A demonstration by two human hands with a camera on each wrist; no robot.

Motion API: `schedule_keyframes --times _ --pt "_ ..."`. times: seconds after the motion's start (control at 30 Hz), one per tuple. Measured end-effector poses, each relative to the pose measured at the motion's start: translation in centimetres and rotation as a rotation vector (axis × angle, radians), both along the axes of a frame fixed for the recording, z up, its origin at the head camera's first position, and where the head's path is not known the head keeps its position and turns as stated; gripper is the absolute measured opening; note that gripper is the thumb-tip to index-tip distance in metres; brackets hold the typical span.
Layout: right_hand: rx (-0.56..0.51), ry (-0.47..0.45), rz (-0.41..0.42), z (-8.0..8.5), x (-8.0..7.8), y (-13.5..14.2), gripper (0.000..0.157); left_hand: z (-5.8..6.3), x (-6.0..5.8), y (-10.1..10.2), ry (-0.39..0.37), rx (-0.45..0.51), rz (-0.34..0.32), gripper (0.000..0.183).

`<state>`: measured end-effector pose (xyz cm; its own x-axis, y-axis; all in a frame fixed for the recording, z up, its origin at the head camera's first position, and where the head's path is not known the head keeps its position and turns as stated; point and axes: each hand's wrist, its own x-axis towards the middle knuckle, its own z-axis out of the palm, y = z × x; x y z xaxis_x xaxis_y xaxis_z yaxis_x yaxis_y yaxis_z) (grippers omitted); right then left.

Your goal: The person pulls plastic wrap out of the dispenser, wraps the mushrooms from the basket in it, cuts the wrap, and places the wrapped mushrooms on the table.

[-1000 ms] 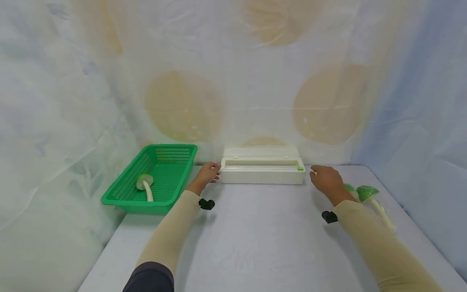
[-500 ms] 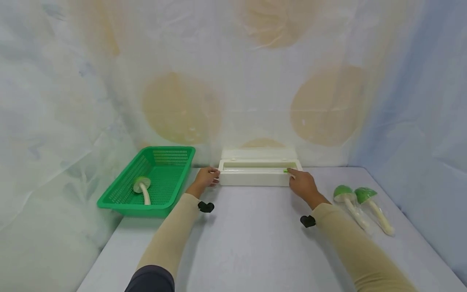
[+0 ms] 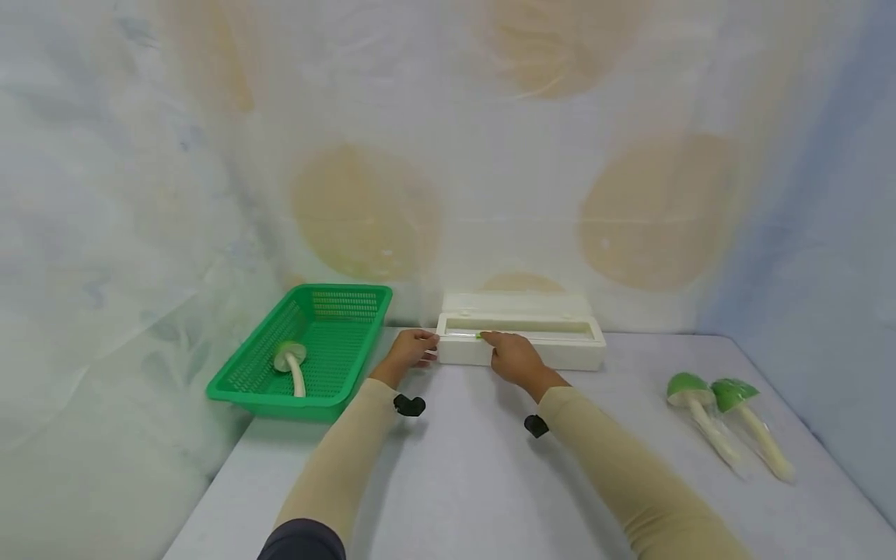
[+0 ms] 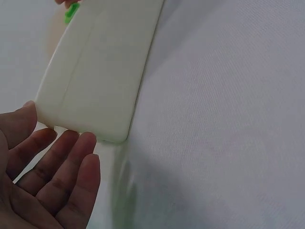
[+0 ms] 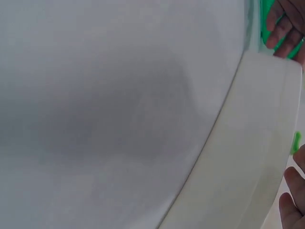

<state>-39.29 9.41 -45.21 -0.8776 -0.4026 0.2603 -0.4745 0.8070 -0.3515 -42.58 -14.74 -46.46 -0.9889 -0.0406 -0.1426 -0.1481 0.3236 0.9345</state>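
A white cling film dispenser (image 3: pixel 570 358) stands at the back of the table with its lid (image 3: pixel 518 303) raised. A strip of clear film runs along its top edge. My left hand (image 3: pixel 411 352) holds the dispenser's left end, thumb at the upper corner and fingertips against the end face, as the left wrist view shows. My right hand (image 3: pixel 518 362) is in front of the box, left of its middle. Its outstretched index finger presses the green slide cutter (image 4: pixel 71 13) from the right. The other fingertips of this hand lie along the box's front edge in the right wrist view.
On the left is a green plastic basket (image 3: pixel 329 404) with one green-capped mushroom (image 3: pixel 290 358) inside. Two mushrooms in clear wrap, one (image 3: pixel 707 420) beside the other (image 3: pixel 756 428), lie at the right of the white table (image 3: pixel 476 482). Pale patterned sheeting (image 3: pixel 518 187) encloses the back and sides.
My right hand has moved left from beyond the dispenser's right end, pushing the slide cutter along from the right side. My left hand stays at the left end. The head view has shifted slightly.
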Motion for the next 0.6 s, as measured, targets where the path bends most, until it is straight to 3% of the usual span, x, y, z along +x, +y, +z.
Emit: schedule_keyframes --times 0.6 --pt "0.101 -0.087 0.105 0.6 -0.1 -6.3 0.061 -0.3 0.3 0.3 0.072 0.008 -0.011 0.032"
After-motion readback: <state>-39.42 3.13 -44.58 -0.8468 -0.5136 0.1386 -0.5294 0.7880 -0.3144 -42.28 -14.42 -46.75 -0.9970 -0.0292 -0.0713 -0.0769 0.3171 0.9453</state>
